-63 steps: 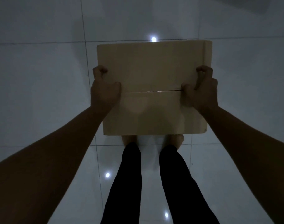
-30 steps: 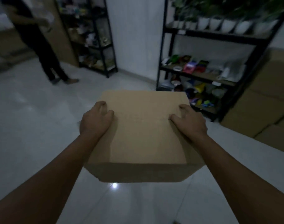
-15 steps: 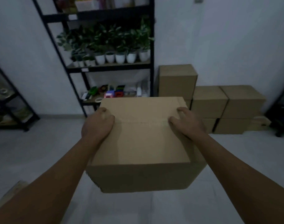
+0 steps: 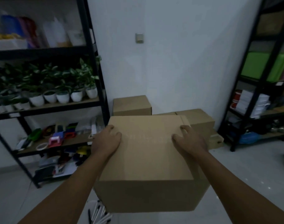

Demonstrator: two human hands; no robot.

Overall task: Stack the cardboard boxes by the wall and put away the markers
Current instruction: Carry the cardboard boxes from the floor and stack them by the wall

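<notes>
A closed brown cardboard box (image 4: pixel 147 159) is carried in front of my chest, off the floor. My left hand (image 4: pixel 106 141) grips its left top edge and my right hand (image 4: pixel 189 139) grips its right top edge, fingers curled over the sides. Behind it, against the white wall, stand stacked cardboard boxes: a tall stack (image 4: pixel 131 105) on the left and lower ones (image 4: pixel 201 119) on the right, partly hidden by the carried box. Several markers (image 4: pixel 99 214), white and black, lie on the floor under the box's near left corner.
A black shelf rack (image 4: pixel 96 88) stands left of the stack, with potted plants (image 4: pixel 63 94), tape and small coloured items. Another black rack (image 4: pixel 254 97) stands at the right with green folders and paper. Grey tiled floor (image 4: pixel 244 167) lies between them.
The view has swung from the floor up to the wall. I have come closer to the stacked boxes with the carried box held the same way in both hands.
</notes>
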